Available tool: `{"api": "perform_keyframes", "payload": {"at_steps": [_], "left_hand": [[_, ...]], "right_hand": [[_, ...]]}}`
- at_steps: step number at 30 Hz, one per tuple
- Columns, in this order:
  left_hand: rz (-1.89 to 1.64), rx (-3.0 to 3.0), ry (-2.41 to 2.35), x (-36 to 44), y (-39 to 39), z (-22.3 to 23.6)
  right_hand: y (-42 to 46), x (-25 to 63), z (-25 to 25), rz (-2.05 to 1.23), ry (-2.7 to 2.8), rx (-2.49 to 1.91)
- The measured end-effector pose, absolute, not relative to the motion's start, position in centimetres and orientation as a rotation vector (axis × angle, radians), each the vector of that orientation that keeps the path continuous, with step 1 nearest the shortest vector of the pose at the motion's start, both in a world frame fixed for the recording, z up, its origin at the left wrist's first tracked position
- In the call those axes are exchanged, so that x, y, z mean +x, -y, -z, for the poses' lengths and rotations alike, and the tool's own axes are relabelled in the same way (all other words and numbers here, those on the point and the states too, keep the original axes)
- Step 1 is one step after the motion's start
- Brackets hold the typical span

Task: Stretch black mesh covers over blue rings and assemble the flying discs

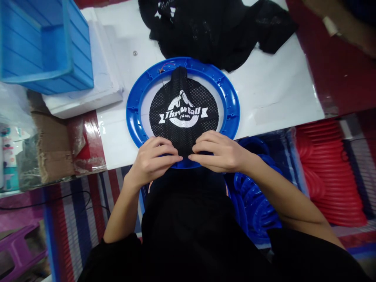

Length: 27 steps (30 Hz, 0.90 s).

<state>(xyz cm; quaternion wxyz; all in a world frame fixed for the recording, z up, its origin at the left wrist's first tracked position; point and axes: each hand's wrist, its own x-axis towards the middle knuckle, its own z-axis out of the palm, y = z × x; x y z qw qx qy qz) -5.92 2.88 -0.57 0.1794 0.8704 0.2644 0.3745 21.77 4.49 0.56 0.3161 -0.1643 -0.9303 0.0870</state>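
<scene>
A blue plastic ring (pixel 232 111) lies on the white tabletop at the near edge, its ribbed side up, with thin wires at its far left rim. Within it sits a round black mesh fabric (pixel 158 105) printed in white with "Throw Ball"; a strip at its far side overlaps the rim. My left hand (pixel 155 156) pinches the mesh's near edge, thumb and fingers together over the ring. Close beside it, my right hand (pixel 219 150) pinches the same edge. The fingers hide part of the near rim.
Black mesh pieces (pixel 205 31) are heaped at the back. A blue bin (pixel 78 47) rests on white foam (pixel 108 94) at left. Blue rings (pixel 255 199) and stacked red rings (pixel 331 172) lie below at right. A purple stool (pixel 23 250) stands lower left.
</scene>
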Motion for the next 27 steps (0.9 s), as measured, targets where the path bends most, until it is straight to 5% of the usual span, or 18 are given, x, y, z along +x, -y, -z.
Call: {"api": "perform_keyframes", "payload": {"at_steps": [27], "left_hand": [[-0.77,2.543,-0.855,-5.3,-2.6,-1.6]], "right_hand": [[-4.3,21.3,-0.7,-0.182,2.538,-0.45]]}}
